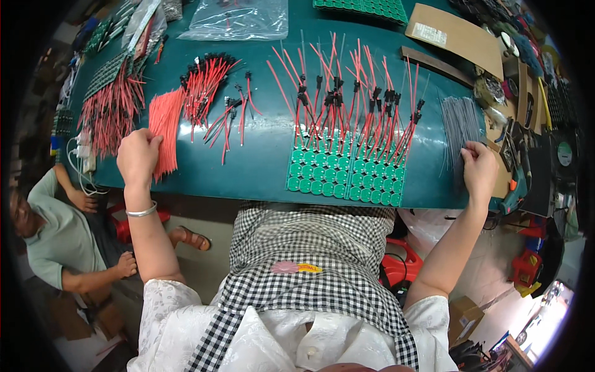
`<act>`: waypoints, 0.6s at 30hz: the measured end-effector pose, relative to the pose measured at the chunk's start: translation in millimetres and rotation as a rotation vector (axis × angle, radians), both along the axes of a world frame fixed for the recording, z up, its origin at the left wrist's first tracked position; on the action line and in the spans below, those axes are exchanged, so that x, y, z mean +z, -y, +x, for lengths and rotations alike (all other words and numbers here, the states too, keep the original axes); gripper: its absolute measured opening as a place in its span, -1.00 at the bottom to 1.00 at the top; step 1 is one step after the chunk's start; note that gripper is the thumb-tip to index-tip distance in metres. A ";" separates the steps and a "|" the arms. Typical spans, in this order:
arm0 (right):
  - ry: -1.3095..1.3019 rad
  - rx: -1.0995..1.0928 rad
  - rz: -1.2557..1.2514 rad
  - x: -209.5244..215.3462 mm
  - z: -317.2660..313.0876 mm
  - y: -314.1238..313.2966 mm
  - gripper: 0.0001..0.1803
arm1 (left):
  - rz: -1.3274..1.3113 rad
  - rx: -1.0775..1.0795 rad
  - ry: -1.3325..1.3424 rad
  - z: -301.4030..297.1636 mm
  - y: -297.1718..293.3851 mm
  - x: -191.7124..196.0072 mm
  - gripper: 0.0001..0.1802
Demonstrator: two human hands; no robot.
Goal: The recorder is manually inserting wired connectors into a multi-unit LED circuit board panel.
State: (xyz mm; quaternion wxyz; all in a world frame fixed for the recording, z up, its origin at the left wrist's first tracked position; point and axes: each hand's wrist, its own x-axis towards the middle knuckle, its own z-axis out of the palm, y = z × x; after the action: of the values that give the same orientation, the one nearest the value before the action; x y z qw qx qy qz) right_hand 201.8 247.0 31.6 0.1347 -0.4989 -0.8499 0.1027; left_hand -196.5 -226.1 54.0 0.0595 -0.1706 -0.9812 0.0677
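At the left, my left hand (138,157) is closed in a pinch at the edge of a flat bundle of red wires (165,127); how many strands it grips is hidden. My right hand (480,170) pinches at the lower end of a bundle of thin grey wires (460,118) near the table's right edge. Between the hands lie two panels of round green circuit boards (316,172), side by side at the front edge. Red wires with black connectors (334,98) stand up from their far rows, along with some loose-ended red and grey wires.
Red leads with black connectors (207,77) are heaped left of centre, with several loose ones (232,111) beside them. More wired boards (111,87) lie far left. A plastic bag (238,20), cardboard (455,37) and a dark strip (437,65) lie behind. Another person (68,229) sits at left.
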 end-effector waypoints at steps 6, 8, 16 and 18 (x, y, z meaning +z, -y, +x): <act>0.014 0.064 0.068 1.0 5.2 -3.7 -0.72 | -0.061 -0.070 0.001 -1.1 5.4 -1.0 -0.78; 0.002 0.075 0.048 3.5 8.2 -5.3 -0.72 | -0.055 -0.067 -0.004 -1.2 9.3 0.1 -0.79; -0.247 -0.023 -0.135 17.2 22.0 17.9 -0.72 | 0.076 -0.065 0.047 0.6 18.8 12.0 -0.81; -0.086 0.039 -0.039 9.8 16.3 24.0 -0.72 | 0.159 -0.097 0.049 -0.3 19.1 10.0 -0.82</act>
State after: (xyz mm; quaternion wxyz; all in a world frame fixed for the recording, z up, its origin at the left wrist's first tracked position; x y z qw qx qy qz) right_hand 218.2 223.0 41.4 0.1592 -0.4797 -0.8509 0.1430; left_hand -196.8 -245.2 63.9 0.0519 -0.2141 -0.9753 -0.0174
